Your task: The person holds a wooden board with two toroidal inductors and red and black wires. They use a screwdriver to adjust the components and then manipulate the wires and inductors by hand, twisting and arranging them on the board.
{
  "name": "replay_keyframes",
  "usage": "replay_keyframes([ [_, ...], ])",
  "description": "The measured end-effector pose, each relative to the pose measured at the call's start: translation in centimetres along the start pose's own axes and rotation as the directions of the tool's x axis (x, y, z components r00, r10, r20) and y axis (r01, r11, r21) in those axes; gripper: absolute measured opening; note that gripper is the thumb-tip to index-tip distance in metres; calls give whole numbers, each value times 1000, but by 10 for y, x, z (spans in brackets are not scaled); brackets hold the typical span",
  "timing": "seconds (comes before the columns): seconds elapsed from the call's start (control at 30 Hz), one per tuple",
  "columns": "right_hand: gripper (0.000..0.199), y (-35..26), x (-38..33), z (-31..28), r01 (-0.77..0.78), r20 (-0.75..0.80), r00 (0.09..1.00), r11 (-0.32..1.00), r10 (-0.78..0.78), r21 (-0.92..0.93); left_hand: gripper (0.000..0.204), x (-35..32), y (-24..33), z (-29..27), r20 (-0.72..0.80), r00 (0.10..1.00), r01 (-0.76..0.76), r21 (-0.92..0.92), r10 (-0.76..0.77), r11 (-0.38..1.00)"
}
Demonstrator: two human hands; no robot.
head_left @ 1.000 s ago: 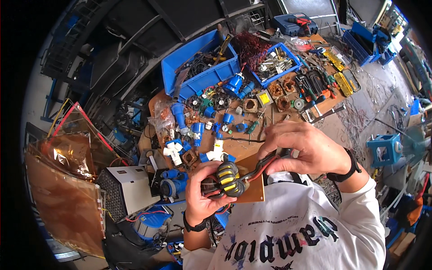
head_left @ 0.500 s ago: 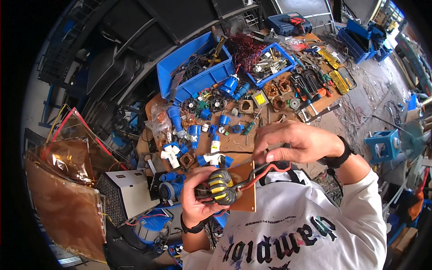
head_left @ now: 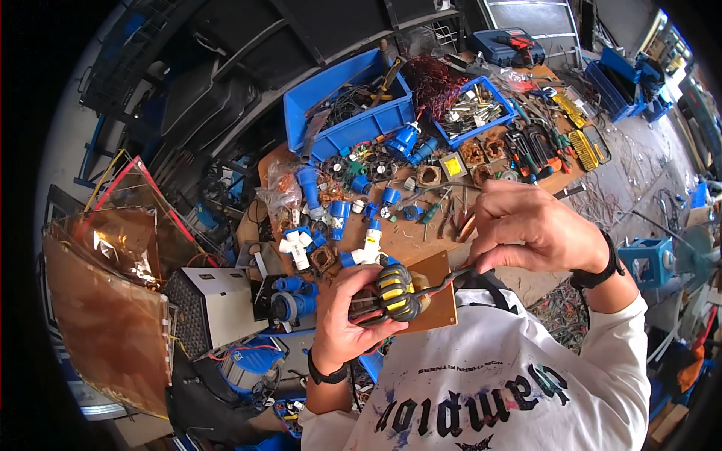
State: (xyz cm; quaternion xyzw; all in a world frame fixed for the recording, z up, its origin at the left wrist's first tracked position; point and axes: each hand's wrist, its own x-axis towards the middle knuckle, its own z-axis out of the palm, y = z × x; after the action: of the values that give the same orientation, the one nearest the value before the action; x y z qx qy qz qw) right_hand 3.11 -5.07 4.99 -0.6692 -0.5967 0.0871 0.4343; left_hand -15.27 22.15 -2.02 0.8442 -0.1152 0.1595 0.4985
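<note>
1. Coil [head_left: 392,292] — yellow-and-black ring wound with thick dark wire, held up in front of the person's chest, above a brown circuit board [head_left: 436,299] that sits just behind it.
2. Left hand [head_left: 347,325] is closed around the coil from the left, fingers curled over the winding, thumb on the near side. Firm grip; black band on that wrist.
3. Right hand [head_left: 535,229] is closed in a pinch on the wire end [head_left: 451,279] that leads off the coil to the right. Fingers bent tight, black watch on the wrist.
4. Wire runs taut-looking between the two hands; can't tell if its tip is stripped or still soldered anywhere.
5. Step in hand, as I judge it: working the thick wire off or around the ring, one turn at a time, left hand bracing, right hand pulling.
6. Next move likely calls for the left hand to keep the ring from turning while the right feeds or draws the wire through the centre hole. Stiff wire, so it will need force and a fresh grip closer to the ring.
7. Workbench [head_left: 410,240] beyond the hands is crowded: blue plugs [head_left: 310,188], a white tee fitting [head_left: 295,246], two blue bins [head_left: 353,113], pliers and hand tools [head_left: 538,146] at the right.
8. Grey metal box [head_left: 218,304] stands left of the left hand, near but apart.
</note>
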Motion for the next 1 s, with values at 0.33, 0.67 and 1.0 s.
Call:
replay_keyframes([
  [0.33, 13, -21, 9, 5, -38, -26, 999, 982, 34, -183, 68, 19, 21, -5, 37, 996, -85, 164, 80, 983],
  [0.67, 16, -13, 1, 24, -179, -8, 984, 976, 180, -125, 62, 22, 34, -3, -44, 999, -12, 236, 24, 972],
  [1.0, 16, -13, -2, 40, -257, -72, 965, 965, 254, -43, 60, 24, 43, -2, -21, 1000, -15, 234, 21, 972],
])
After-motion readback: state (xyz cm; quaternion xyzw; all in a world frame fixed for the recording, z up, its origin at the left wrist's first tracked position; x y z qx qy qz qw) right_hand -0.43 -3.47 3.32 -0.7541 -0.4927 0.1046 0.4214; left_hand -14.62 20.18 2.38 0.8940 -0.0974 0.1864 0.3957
